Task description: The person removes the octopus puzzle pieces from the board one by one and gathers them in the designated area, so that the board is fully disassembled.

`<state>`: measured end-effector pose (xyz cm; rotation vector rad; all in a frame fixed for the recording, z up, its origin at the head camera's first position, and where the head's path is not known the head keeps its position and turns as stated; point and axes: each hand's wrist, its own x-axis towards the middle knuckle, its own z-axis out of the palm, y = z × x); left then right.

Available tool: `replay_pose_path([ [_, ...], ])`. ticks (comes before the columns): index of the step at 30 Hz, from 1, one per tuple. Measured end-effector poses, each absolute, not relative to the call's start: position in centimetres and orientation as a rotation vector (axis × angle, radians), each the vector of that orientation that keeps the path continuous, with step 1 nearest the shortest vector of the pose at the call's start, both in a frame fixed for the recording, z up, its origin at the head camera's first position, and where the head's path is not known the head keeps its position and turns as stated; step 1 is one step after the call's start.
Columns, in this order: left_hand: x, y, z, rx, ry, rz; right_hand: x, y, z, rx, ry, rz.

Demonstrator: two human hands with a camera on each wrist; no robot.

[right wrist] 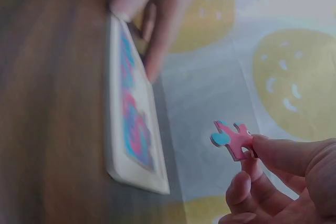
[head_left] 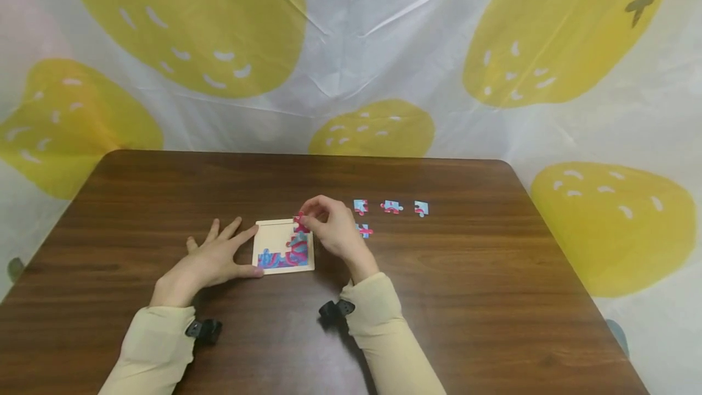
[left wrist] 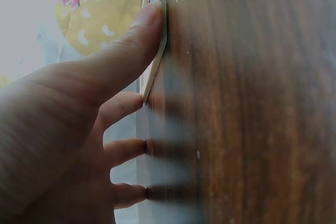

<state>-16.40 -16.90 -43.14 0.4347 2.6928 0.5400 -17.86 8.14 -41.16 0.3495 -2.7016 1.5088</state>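
Note:
My right hand [head_left: 334,230] pinches a pink and blue jigsaw piece [right wrist: 234,140] between thumb and fingertips. It holds the piece above the upper right corner of a square, light wooden puzzle tray [head_left: 272,236]. Joined blue, pink and purple pieces [head_left: 298,252] fill the tray's bottom and part of its right side; bare wood shows at the upper left. With fingers spread, my left hand [head_left: 211,259] steadies the tray's left side, the thumb [left wrist: 149,17] at the near corner and the index finger at the far corner. Its other fingertips rest on the table.
On the brown wooden table [head_left: 466,297], several loose jigsaw pieces [head_left: 392,206] lie right of the tray, one partly behind my right hand. A white cloth [head_left: 351,47] with yellow fruit shapes hangs behind the table. Each wrist wears a black camera [head_left: 205,330].

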Motion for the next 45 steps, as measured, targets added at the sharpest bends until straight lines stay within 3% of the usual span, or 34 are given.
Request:
replay_pose_path([
  [16,-15.8,-17.0,-43.6,0.461,2.715,0.563,-17.3,16.5,-38.5,0.066,-2.516,1.662],
  [27,-16.0,-16.9,-43.5,0.451,2.707,0.566,-16.9,22.7,-40.3,-0.137,-2.588,1.590],
  [45,-15.9,-17.1,-43.5,0.458,2.707,0.564,-17.4,23.3,-42.9,-0.295,-2.740,1.569],
])
